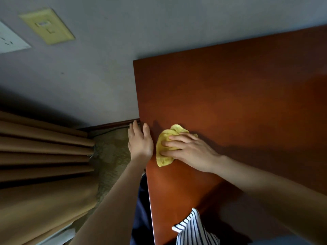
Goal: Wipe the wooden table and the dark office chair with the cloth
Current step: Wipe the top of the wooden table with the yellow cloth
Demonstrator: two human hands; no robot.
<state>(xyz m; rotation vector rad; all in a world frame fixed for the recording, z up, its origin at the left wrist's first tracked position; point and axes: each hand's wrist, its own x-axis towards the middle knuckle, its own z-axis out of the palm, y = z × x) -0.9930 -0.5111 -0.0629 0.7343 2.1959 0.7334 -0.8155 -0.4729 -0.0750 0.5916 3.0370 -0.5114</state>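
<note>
The reddish-brown wooden table point(230, 96) fills the right half of the head view, its left edge running down the middle. A crumpled yellow cloth point(164, 157) lies on the tabletop close to that edge. My right hand point(189, 151) lies flat on the cloth with straight, spread fingers, pressing it onto the wood. My left hand point(140, 140) rests on the table's left edge, thumb on top and fingers over the side. The dark office chair is not in view.
A grey wall point(99, 71) with a yellowish switch plate point(46, 26) and a white socket plate point(10, 39) stands behind the table. Brown curtains point(40, 156) hang at the left above patterned carpet point(111, 152). My striped shirt point(192, 228) shows at the bottom.
</note>
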